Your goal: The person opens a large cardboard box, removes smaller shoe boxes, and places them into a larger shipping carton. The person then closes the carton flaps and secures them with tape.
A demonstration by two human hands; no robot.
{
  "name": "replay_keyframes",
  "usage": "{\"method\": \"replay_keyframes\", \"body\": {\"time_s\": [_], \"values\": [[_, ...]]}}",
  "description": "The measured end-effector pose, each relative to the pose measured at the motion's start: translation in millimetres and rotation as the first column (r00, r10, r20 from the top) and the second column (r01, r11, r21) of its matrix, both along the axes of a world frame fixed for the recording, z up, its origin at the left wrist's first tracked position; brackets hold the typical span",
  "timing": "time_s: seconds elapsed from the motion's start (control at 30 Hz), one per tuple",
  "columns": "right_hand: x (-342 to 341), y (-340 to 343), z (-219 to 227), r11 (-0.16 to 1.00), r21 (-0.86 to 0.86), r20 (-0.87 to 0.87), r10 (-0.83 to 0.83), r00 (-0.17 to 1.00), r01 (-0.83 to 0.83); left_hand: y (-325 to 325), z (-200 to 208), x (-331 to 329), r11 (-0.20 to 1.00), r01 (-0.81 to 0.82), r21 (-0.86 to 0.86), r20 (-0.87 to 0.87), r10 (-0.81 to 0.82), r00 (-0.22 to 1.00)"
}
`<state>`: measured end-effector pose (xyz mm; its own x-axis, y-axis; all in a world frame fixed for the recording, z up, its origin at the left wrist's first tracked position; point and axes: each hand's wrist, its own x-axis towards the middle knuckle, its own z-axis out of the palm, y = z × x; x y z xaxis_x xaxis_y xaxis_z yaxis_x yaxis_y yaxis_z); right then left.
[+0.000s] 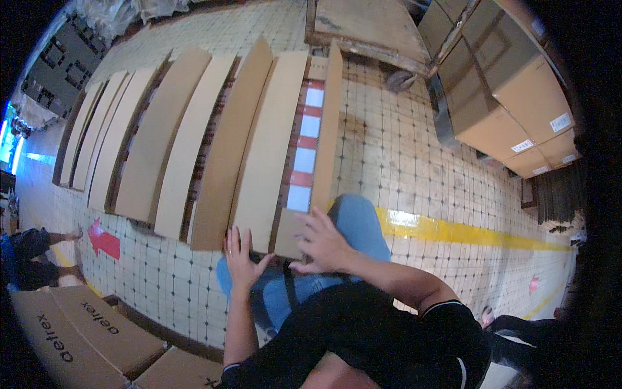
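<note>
I am crouched over a long, open cardboard box (pixel 272 149) lying on the tiled floor (pixel 402 149), its near end right in front of my knees. It is plain brown corrugated board, with long flaps fanned out and overlapping like slats, and one narrow flap on the right standing on edge. Between that upright flap and the next one a strip (pixel 306 146) of white and red patches shows. My left hand (pixel 243 256) rests flat against the near end of one of the middle flaps, fingers spread and pointing up along the board, not closed around anything. My right hand (pixel 321 243) lies on the small end flap (pixel 286 235) at the near right corner, fingers loosely curled over its edge, pressing rather than clamping. Stacked brown cartons (pixel 512 97) stand well apart to the upper right, beyond a yellow floor line (pixel 453 230).
</note>
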<state>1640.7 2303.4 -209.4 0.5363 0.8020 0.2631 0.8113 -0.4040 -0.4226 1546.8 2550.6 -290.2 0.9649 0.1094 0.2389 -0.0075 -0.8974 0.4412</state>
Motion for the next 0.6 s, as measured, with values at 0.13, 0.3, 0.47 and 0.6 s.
{"method": "replay_keyframes", "body": {"time_s": [0.13, 0.3, 0.47, 0.6], "values": [[-15, -28, 11, 0.980, 0.177, -0.004, -0.086, 0.996, 0.085, 25, 4, 9, 0.959, -0.213, -0.186, -0.100, 0.198, 0.975], [-21, -15, -4, 0.970, 0.198, -0.032, -0.138, 0.990, 0.142, 29, 11, 23, 0.795, -0.461, -0.395, -0.153, 0.438, 0.886], [-21, -7, -17, 0.960, 0.231, -0.041, -0.150, 0.988, 0.156, 28, 19, 17, 0.766, -0.595, -0.246, -0.394, 0.481, 0.783], [-31, -14, -28, 0.940, 0.219, -0.079, -0.250, 0.965, 0.261, 31, 17, 20, 0.835, -0.449, -0.319, -0.186, 0.409, 0.893]]}}
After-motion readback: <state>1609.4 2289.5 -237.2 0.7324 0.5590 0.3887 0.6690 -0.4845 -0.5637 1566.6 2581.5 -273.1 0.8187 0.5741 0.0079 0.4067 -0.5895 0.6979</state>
